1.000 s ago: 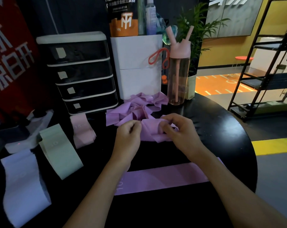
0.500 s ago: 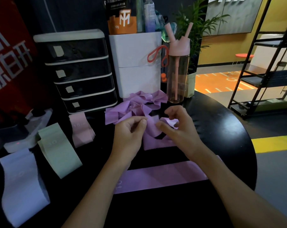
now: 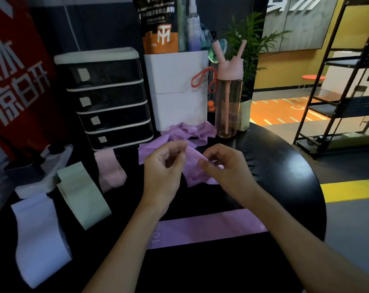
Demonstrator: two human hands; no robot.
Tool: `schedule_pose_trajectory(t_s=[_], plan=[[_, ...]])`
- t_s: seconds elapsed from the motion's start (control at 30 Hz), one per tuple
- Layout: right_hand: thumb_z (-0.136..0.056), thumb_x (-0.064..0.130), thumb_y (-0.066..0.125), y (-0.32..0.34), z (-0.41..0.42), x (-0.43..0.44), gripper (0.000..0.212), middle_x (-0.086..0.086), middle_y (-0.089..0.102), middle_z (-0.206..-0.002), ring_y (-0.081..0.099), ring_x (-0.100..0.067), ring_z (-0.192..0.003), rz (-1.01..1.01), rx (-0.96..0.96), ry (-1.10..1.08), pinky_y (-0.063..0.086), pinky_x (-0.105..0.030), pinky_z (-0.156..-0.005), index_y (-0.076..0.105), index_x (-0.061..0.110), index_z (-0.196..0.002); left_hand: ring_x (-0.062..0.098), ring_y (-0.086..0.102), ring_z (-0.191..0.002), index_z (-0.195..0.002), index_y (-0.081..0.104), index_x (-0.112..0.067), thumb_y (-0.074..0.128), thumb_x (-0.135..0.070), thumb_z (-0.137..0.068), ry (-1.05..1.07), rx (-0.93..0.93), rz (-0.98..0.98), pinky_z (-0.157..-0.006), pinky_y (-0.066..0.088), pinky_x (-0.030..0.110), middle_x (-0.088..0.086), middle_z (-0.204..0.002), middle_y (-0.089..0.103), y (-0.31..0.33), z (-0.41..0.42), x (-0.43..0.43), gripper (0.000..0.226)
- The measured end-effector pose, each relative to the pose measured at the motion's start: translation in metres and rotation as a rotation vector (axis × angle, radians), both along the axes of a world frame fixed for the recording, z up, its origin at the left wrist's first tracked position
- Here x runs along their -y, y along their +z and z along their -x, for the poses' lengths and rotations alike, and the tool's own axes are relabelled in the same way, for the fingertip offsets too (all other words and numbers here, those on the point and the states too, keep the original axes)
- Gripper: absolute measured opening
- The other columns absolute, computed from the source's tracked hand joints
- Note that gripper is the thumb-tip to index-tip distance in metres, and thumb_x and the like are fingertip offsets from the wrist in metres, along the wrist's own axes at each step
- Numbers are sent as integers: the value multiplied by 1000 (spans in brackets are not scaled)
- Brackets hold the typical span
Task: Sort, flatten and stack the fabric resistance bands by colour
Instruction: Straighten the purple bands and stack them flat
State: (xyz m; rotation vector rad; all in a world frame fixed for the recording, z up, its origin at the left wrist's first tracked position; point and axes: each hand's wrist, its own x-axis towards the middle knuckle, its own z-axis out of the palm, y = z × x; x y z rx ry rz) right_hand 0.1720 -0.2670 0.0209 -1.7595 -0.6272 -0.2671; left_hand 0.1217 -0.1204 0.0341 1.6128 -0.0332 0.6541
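Note:
A crumpled purple band (image 3: 195, 173) hangs between my two hands above the black round table (image 3: 285, 166). My left hand (image 3: 162, 172) pinches its upper left edge and my right hand (image 3: 226, 168) pinches its right side. Behind them lies a heap of crumpled purple bands (image 3: 185, 132). A flattened purple band (image 3: 207, 228) lies across the table under my forearms. To the left lie flat stacks: a pink one (image 3: 109, 170), a pale green one (image 3: 82, 197) and a white-lilac one (image 3: 39, 240).
A black drawer unit (image 3: 107, 98) and a white box (image 3: 177, 87) with a red loop stand at the back. A pink water bottle (image 3: 229, 92) stands beside the heap. A white power strip (image 3: 44, 172) lies at far left. The table's edge curves round at right.
Both hands have lifted the crumpled purple band off the table and drawn it a little apart; my left hand's grip moved up to its top edge.

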Motion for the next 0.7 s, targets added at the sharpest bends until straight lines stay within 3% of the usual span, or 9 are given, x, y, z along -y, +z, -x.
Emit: schedule_pose_trajectory(t_s=[0.17,0.3,0.43,0.53,0.6,0.7], plan=[[-84,0,71,43,16,6,15,-4,67,-76,61,-11,-65,26,117,45,53,-23,-63,66,13,-79,2,65,-100,-112,69,-32,68,-18,-92,-95,32,-250,-84,49,15,-8,-110,70,30,5,-11,25],[-84,6,73,68,27,8,8,-11,68,-84,63,-16,-70,-20,130,76,55,-26,-66,66,6,-88,11,65,-87,-91,77,-14,69,-17,-88,-39,113,-408,-75,50,19,-9,-91,66,66,14,-18,9],[-82,2,73,78,39,11,31,-1,72,-84,69,-21,-77,11,7,169,57,-29,-74,60,11,-109,10,65,-77,-91,73,-13,65,-6,-93,-80,78,-279,-71,52,25,1,-86,73,93,29,-20,10],[-82,7,74,78,46,13,19,-2,72,-88,69,-24,-81,174,63,143,59,-38,-78,69,15,-100,10,66,-79,-94,72,-13,66,-5,-93,-86,86,-146,-75,55,32,3,-86,74,109,37,-22,10],[-85,9,72,77,50,13,11,2,72,-85,68,-14,-78,233,99,141,57,-30,-74,73,18,-90,15,68,-84,-97,73,-11,66,-6,-93,-74,95,-90,-84,56,39,7,-92,76,117,39,-26,10],[-85,13,73,80,56,15,10,6,66,-86,61,2,-73,183,88,98,49,-17,-67,67,17,-92,20,69,-90,-104,72,-6,66,-7,-94,-83,103,8,-90,56,43,11,-97,76,129,44,-27,13]])
